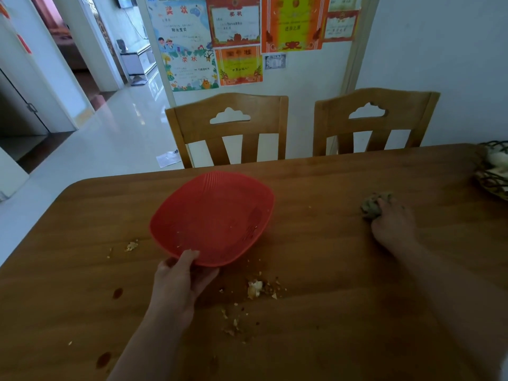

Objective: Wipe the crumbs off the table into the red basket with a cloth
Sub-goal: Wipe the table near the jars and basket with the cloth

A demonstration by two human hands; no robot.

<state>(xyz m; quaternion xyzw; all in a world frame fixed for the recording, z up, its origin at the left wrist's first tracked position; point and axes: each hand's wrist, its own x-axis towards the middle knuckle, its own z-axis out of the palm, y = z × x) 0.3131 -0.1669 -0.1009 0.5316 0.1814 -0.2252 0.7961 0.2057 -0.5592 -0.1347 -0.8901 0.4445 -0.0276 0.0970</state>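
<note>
At far left a white tiled floor is seen, running back past open doorways, with a scrap of paper lying on it near the chairs. A brown wooden table fills the lower part of the view, its rounded corner at left. Two dark stains are marked on the wood at lower left, and a small crumb lies just left of the basket.

The red basket is held tilted at the table's left-centre, its near rim raised and its hollow turned toward the camera; its long axis runs from lower left to upper right. The near rim is grasped by the left hand, thumb on the inside, fingers curled beneath. A few specks are seen inside the basket. The main crumbs are scattered on the table just right of that hand, below the basket's near edge.

Behind the table two wooden chairs are pushed in, and certificates are pasted on the white wall above them.

Further right, well apart from the basket, a greyish-green cloth is bunched on the table and clutched by the right hand, fingers curled over it. At the far right edge a dark wire bowl stands, partly cut off.
</note>
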